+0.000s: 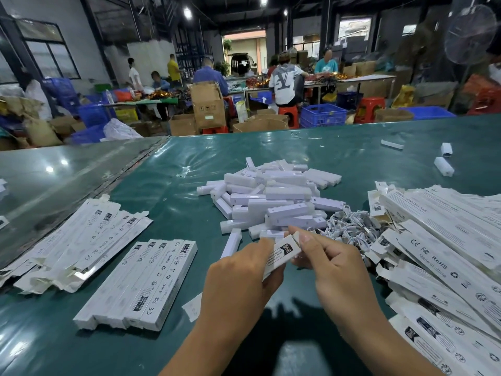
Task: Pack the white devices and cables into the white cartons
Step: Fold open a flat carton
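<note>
My left hand (pixel 238 278) grips a long white carton (pixel 282 255) with black print, its open end pointing away from me. My right hand (pixel 329 263) pinches the flap at that end between thumb and fingers. A heap of white bar-shaped devices (pixel 271 202) lies just beyond my hands. A tangle of white cables (pixel 349 229) sits to the right of the heap. One device (pixel 230 242) lies apart beside my left hand.
A neat row of closed cartons (pixel 141 283) lies at front left on the green table (pixel 189 169). Flat unfolded cartons are piled at far left (pixel 70 245) and at right (pixel 444 248). Stray devices (pixel 443 166) lie far right. People work at benches behind.
</note>
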`<move>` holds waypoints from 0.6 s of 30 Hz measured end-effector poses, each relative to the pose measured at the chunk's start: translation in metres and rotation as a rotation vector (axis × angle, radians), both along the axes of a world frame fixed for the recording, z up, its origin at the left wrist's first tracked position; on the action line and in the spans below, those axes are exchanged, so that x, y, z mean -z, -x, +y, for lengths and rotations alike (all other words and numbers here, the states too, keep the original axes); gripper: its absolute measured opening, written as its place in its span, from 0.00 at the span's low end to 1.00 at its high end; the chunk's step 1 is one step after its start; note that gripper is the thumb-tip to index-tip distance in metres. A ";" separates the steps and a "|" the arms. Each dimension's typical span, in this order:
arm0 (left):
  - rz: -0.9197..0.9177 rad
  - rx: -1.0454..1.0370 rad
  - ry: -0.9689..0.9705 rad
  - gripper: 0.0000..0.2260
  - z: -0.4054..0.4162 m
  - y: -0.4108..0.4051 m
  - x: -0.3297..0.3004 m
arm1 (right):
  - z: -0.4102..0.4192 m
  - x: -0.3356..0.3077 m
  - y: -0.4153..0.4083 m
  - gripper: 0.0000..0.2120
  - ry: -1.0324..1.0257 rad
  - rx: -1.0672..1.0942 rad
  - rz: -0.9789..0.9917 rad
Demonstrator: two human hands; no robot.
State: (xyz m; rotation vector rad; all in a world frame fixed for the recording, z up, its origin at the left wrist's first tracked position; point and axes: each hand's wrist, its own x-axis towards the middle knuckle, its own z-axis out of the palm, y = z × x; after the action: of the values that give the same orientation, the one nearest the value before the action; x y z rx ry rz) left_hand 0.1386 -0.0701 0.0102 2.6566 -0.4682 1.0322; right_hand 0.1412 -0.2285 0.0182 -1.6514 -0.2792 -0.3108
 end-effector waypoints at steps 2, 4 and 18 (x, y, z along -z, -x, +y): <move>0.003 0.000 -0.007 0.08 0.000 0.000 0.000 | 0.000 0.000 -0.001 0.12 -0.002 0.018 0.021; 0.014 -0.002 -0.006 0.09 0.000 0.001 0.000 | 0.000 0.001 0.001 0.11 0.050 0.054 0.001; 0.113 0.143 -0.151 0.13 -0.012 0.013 -0.004 | 0.001 0.014 -0.003 0.26 0.006 -0.215 0.105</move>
State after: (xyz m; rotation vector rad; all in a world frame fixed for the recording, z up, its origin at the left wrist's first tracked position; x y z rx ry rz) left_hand 0.1253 -0.0823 0.0141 2.7462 -0.7258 0.8302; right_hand 0.1444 -0.2272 0.0038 -1.6210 -0.3751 -0.0609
